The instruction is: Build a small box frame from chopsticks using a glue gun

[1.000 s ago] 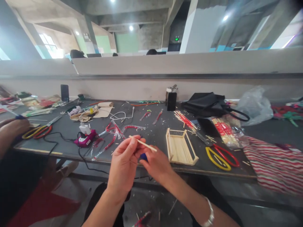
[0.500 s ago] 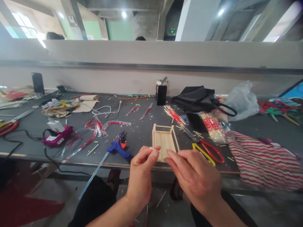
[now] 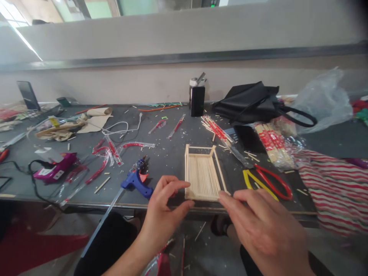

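Note:
A small model made of wooden sticks [image 3: 202,174] lies on the table near its front edge. Its floor is a row of sticks, with short posts and a rail at the far end. My left hand [image 3: 169,203] is at the front left corner, its thumb and forefinger apart, the forefinger tip close to the side. At the front right corner, my right hand [image 3: 258,222] has its fingertips pinched together against the model. Whether a small stick is also between them is hidden. Left of the model lies a blue glue gun [image 3: 136,182] with a clear glue stick in its back.
Scissors with red and yellow handles [image 3: 267,182] lie right of the model. Beyond are loose sticks [image 3: 217,130], a phone [image 3: 197,101] propped upright, a black bag [image 3: 250,101] and packaged sticks [image 3: 271,145]. A purple power strip [image 3: 54,168] with cords sits left.
My hands were close together above the model's front edge. They have moved apart to its two front corners, and my left finger pinch has opened. The view has tilted downward.

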Tool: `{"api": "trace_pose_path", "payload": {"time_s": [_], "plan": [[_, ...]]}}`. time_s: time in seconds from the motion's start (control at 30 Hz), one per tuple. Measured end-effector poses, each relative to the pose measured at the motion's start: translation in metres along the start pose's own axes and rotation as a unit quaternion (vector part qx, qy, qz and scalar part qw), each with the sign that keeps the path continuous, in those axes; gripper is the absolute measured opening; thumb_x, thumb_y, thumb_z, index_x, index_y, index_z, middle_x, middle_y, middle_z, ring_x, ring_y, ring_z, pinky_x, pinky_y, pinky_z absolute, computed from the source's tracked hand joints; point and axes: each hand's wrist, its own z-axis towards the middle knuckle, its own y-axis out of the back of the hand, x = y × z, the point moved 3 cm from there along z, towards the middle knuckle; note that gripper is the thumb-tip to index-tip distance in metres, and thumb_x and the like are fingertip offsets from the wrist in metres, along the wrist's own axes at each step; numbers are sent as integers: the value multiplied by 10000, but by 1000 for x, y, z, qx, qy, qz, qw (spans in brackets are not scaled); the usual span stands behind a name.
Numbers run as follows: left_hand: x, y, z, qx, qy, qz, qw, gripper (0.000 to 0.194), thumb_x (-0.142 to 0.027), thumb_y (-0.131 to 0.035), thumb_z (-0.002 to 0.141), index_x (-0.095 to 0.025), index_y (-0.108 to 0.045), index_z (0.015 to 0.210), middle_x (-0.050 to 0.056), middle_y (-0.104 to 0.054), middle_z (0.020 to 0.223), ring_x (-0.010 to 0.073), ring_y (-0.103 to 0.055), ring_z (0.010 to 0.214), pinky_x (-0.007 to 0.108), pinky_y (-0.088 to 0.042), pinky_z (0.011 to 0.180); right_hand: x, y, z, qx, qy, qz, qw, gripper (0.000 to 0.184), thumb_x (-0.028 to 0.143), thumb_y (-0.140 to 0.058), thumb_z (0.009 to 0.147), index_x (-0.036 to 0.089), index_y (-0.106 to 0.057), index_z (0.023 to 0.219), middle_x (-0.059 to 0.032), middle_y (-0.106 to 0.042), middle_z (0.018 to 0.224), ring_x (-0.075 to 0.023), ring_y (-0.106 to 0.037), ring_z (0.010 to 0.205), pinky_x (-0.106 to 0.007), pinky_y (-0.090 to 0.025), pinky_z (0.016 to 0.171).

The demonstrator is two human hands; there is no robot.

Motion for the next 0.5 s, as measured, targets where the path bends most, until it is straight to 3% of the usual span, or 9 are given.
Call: {"api": "trace_pose_path", "payload": {"time_s": [0.2, 0.5], "plan": [[5, -6, 7, 19, -8, 25, 999, 327, -141, -751, 694, -264, -703, 993, 29, -616, 951, 164, -540, 837, 274, -430, 761, 4, -6, 2, 8, -9, 1, 1000, 288, 117, -430, 908, 183, -711, 916, -54, -592, 709, -188, -474, 677, -335, -347, 628], [15, -9, 10, 55, -4, -44, 997, 183, -154, -699, 754, -236, -736, 914, 40, -616, 847, 152, -560, 754, 261, -444, 703, 7, -11, 6, 19, -16, -9, 1000, 315, 146, -397, 936, 175, -707, 890, -52, -587, 691, -194, -447, 673, -340, -297, 601]]}}
